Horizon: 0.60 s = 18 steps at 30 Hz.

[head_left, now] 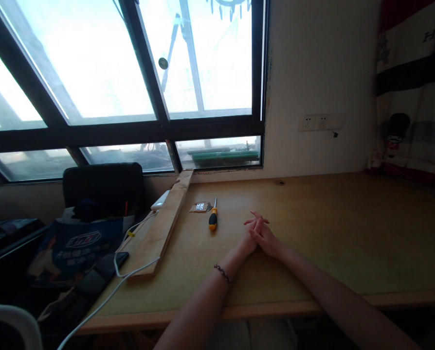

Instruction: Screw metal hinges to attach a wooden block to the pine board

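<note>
My left hand (pixel 249 237) and my right hand (pixel 269 241) meet above the wooden table (pixel 334 233). Their fingers cross loosely between each other, stretched out and spread, with no object in them. A braided bracelet (pixel 223 273) circles the left wrist. To the left of the hands lies a screwdriver (pixel 212 219) with a yellow and black handle, its shaft pointing to the window. Beside its shaft are several small dark screws (pixel 209 207) and a small flat piece with white rectangles (pixel 200 207), whose kind I cannot make out.
A long wooden board (pixel 155 238) lies along the table's left side, with a white cable (pixel 104 296) crossing its near end. Beyond that edge stand a black chair (pixel 102 187) and a blue bag (pixel 82 243). Wall sockets (pixel 320 122) sit behind the table, near a curtain (pixel 414 97).
</note>
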Tool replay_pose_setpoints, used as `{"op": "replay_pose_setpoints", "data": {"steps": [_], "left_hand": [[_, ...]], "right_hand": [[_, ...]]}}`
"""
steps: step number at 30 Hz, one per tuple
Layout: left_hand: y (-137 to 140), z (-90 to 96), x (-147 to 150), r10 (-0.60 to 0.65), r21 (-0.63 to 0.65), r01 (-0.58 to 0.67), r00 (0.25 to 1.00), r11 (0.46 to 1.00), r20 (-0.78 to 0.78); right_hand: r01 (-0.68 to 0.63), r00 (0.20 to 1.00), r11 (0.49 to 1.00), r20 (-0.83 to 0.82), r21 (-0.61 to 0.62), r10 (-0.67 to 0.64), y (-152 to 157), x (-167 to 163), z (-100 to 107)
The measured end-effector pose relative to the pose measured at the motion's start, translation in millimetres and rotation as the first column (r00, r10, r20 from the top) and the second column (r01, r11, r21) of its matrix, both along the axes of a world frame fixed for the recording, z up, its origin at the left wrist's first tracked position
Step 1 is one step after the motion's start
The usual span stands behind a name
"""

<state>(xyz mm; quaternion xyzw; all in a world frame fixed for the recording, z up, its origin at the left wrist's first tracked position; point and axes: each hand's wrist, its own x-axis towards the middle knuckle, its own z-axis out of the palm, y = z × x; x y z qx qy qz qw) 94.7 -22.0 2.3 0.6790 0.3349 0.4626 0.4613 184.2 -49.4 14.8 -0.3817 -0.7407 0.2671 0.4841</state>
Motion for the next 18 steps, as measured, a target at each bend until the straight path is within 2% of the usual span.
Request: {"op": "replay_pose_setpoints", "data": {"steps": [4,8,11,14,16,18], "left_hand": [[-2.6,7.7,-3.7,0.049,0.109,-0.043,0.997,0.993,-0.053],[-7.6,21.4,-14.3,0.155,0.258,-0.075,0.939,0.963,-0.308],[-7.9,30.2,-25.7,0.323,0.381,-0.133,0.806,0.915,-0.496],[-0.9,39.2,-41.7,0.529,0.478,-0.276,0.647,0.834,-0.549],[7.3,44.6,-56.2,0.672,0.537,-0.411,0.532,0.737,-0.515],[16.4,47.2,-72.6,0.782,0.574,-0.534,0.373,0.621,-0.499]], "right_hand": [[0.074,0.995,0.996,0.063,0.045,-0.077,-0.3,0.8,0.9],[0.224,0.945,0.973,0.234,0.051,-0.230,3.9,10.2,2.9],[0.394,0.879,0.916,0.263,0.069,-0.398,13.2,24.1,3.6],[0.491,0.841,0.866,0.207,0.092,-0.499,25.8,41.0,1.7],[0.516,0.837,0.854,0.174,0.065,-0.519,32.7,50.2,-0.7],[0.529,0.835,0.848,0.155,0.033,-0.528,36.8,55.2,-3.5]]}}
